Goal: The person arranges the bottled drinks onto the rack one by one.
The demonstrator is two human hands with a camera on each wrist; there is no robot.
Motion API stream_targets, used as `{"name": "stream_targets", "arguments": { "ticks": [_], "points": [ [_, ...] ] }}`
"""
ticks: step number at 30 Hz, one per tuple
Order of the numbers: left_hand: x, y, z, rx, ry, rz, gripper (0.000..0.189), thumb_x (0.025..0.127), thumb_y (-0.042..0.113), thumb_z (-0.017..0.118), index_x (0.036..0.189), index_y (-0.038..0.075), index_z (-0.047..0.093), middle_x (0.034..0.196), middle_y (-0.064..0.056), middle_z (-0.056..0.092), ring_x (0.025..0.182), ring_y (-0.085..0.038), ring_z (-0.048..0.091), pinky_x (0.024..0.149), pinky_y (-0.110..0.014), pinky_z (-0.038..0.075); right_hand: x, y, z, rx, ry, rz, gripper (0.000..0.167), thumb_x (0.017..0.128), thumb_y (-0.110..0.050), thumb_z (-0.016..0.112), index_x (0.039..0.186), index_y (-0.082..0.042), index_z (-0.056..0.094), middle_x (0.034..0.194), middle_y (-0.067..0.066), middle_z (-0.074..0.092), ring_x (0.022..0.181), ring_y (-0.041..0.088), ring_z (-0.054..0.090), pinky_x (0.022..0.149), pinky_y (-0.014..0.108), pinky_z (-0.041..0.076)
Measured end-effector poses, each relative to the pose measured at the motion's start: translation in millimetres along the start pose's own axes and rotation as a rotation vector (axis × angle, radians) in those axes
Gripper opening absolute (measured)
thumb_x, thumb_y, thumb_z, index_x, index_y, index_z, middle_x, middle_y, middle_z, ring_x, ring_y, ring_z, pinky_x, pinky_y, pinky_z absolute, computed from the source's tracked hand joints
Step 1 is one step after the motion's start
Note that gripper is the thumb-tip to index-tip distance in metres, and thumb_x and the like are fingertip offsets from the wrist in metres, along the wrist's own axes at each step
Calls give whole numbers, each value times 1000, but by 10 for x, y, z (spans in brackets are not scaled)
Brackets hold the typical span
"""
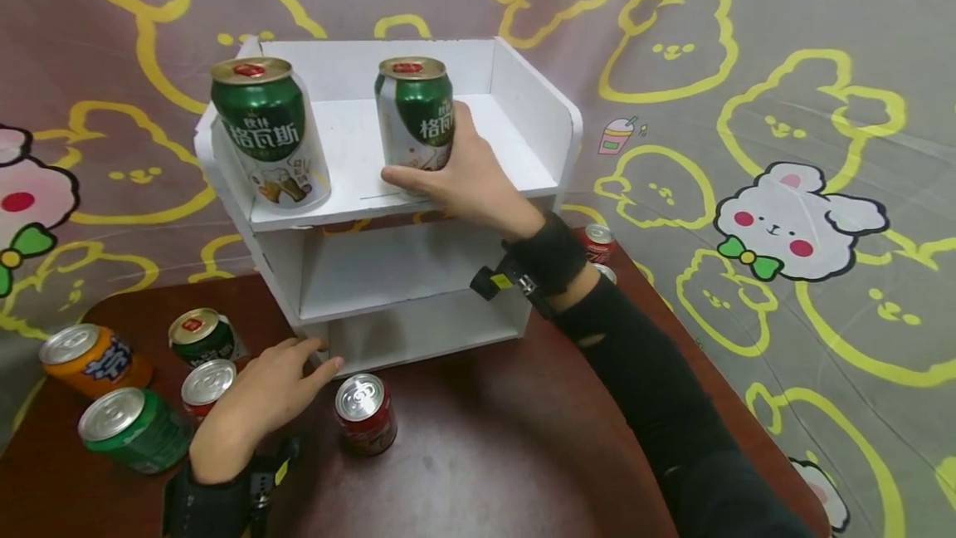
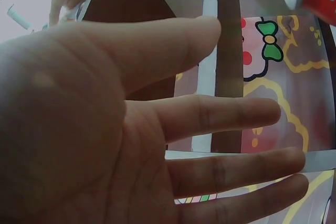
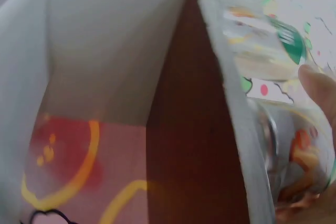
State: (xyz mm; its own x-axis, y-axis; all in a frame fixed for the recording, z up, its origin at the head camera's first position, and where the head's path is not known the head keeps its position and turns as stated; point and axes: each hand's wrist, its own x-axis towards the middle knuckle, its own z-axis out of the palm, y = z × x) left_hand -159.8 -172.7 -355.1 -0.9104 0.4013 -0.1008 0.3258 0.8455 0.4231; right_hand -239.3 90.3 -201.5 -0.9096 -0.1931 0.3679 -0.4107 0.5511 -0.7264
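My right hand (image 1: 481, 177) grips a green and white drink can (image 1: 411, 123) standing on the top board of a white shelf unit (image 1: 534, 106). In the right wrist view the thumb and fingers lie around this can (image 3: 307, 150). A matching can (image 1: 272, 139) stands upright at the top board's left end. Low at the shelf's left front corner, my left hand (image 1: 261, 388) is spread with nothing in it; the left wrist view shows its fingers (image 2: 226, 116) straight. Whether they touch the shelf I cannot tell. A red can (image 1: 366, 418) stands to the right of that hand.
Several cans stand on the brown table (image 1: 478, 438) at the left: an orange one (image 1: 97, 359), a green one (image 1: 138, 430), a green and gold one (image 1: 202, 337) and a red one (image 1: 207, 384) partly behind my left hand. Another red can (image 1: 597, 243) stands right of the shelf.
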Motion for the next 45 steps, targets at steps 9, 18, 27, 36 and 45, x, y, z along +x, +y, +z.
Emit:
{"name": "stream_targets", "arguments": {
  "ticks": [9, 18, 27, 36, 45],
  "points": [
    [-18, 11, 8, -3, -9, 7, 59, 95, 42, 52, 126, -8, 53, 121, -31, 53, 108, -46, 52, 82, -58, 44, -11, 59, -45, 58, -52, -14, 78, 81, -33, 76, 138, -9, 28, 128, 5, 45, 113, 12, 48, 92, 24, 39],
    [-11, -8, 17, 11, -17, -1, 59, 96, 44, 51, 125, -8, 53, 119, -31, 54, 106, -46, 53, 80, -58, 44, -43, 13, 45, 23, 15, -3, 78, 78, -34, 78, 133, -8, 30, 122, 5, 50, 108, 11, 51, 87, 24, 42],
    [-8, -18, 13, 12, -17, -1, 58, 95, 42, 53, 125, -8, 53, 119, -31, 54, 105, -46, 53, 80, -58, 45, -46, -43, 124, -58, 101, -19, 80, 75, -37, 79, 131, -5, 32, 118, 6, 53, 104, 12, 53, 83, 24, 43],
    [-8, -20, 3, 7, -21, -10, 60, 96, 44, 51, 126, -8, 52, 119, -32, 53, 107, -47, 52, 80, -59, 44, -29, -113, 197, -109, 166, -20, 82, 73, -41, 80, 129, -4, 34, 114, 7, 54, 99, 13, 55, 80, 26, 45],
    [-8, -24, -7, 1, -25, -11, 63, 96, 46, 50, 128, -8, 51, 122, -33, 51, 109, -48, 51, 81, -59, 44, -33, -103, 251, -130, 194, -43, 87, 74, -45, 78, 132, -2, 31, 118, 9, 53, 101, 14, 55, 83, 26, 45]
  ]
}}
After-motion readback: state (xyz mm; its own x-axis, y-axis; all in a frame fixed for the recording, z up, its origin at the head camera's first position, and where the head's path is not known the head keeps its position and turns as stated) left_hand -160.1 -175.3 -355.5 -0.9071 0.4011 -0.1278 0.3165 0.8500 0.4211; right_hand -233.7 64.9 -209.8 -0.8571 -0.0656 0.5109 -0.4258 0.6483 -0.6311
